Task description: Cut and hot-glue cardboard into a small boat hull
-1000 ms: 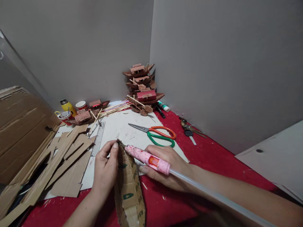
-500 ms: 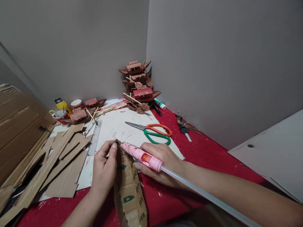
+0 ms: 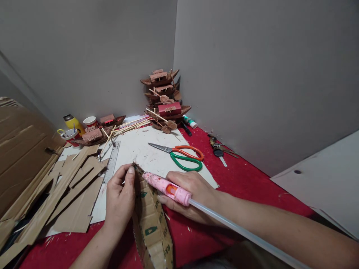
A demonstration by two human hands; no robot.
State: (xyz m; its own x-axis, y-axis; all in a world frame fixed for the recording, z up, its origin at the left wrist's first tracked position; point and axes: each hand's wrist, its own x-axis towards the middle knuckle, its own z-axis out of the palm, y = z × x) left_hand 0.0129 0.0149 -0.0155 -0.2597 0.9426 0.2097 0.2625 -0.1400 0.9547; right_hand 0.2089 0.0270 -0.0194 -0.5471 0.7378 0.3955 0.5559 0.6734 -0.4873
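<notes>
My left hand (image 3: 121, 194) pinches the pointed far end of a long cardboard boat hull (image 3: 151, 220), brown with green print and raised side walls. My right hand (image 3: 193, 194) is wrapped round a pink glue gun (image 3: 166, 187), from whose back a long clear glue stick (image 3: 224, 218) runs over my forearm. The gun's nozzle points at the hull's tip, close by my left fingertips; whether it touches cannot be made out. The hull's near end runs out of view at the bottom. Beyond my hands lie scissors (image 3: 179, 155) with orange and green handles.
Cardboard strips (image 3: 75, 198) are heaped on the left beside a ruler (image 3: 112, 160). Finished model boats (image 3: 168, 108) are stacked in the wall corner. A yellow bottle (image 3: 73, 124), cups (image 3: 70, 135) and thin sticks (image 3: 131, 126) stand or lie at the back. Keys (image 3: 218, 151) rest on the red cloth (image 3: 238, 179).
My left hand and the hull's tip have shifted slightly left. The glue gun stays almost in place, so a little more of the tip shows past its nozzle.
</notes>
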